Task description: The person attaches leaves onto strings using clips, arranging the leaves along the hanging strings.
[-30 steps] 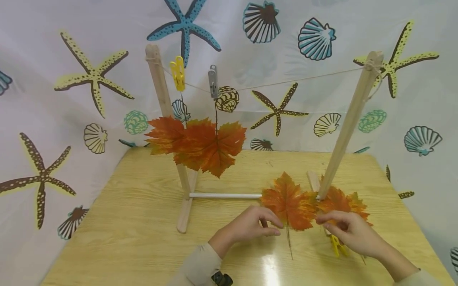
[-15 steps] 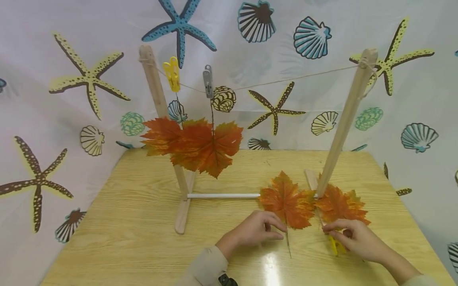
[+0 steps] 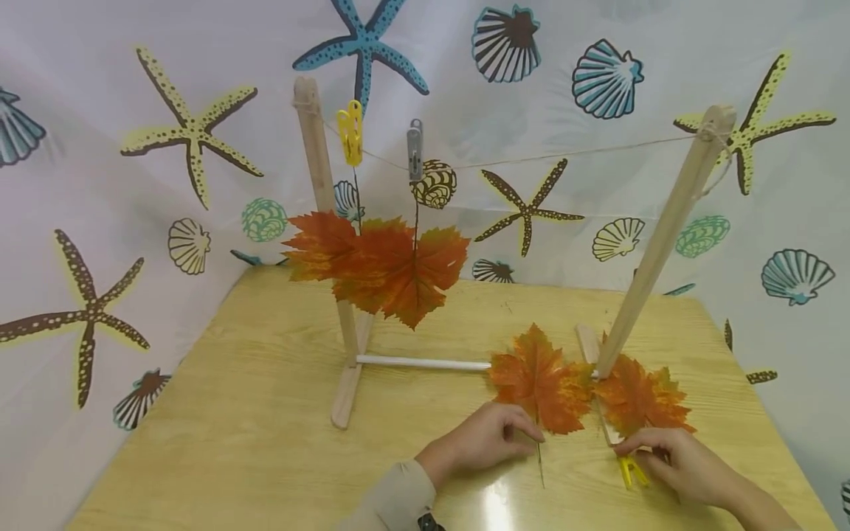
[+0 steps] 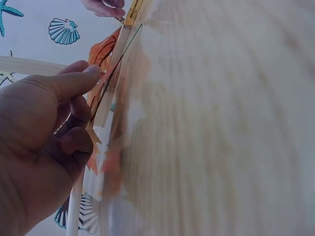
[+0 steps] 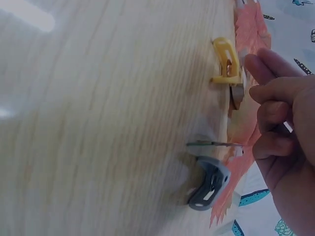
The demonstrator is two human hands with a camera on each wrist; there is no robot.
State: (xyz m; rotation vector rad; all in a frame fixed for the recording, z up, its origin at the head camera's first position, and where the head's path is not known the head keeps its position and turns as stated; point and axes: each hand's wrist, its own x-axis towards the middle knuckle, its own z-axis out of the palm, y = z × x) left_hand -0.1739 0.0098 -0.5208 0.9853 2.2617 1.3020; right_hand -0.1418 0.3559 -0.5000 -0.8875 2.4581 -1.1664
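Note:
An orange maple leaf (image 3: 538,380) lies on the table, its thin stem (image 3: 541,466) pointing toward me. My left hand (image 3: 491,436) is beside that stem, thumb and index fingertips right at it, slightly apart. A second orange leaf (image 3: 640,394) lies to the right, partly behind my right hand (image 3: 687,464). Close to the right hand's fingertips is a yellow clothespin (image 3: 633,472); in the right wrist view the fingers are near the yellow clothespin (image 5: 227,61) without gripping it. A grey clothespin (image 5: 209,184) lies by a stem there, hidden by the hand in the head view.
A wooden frame has a left post (image 3: 317,158), a right post (image 3: 664,243) and a white crossbar (image 3: 425,363). A string (image 3: 564,156) spans the posts. Yellow (image 3: 350,133) and grey (image 3: 415,151) clothespins hold two hanging leaves (image 3: 412,269). Behind hangs a seashell-print cloth (image 3: 412,81).
My left hand has moved right and toward me, along the leaf's stem. The right hand has come nearer to me beside the yellow clothespin. The head view has shifted slightly.

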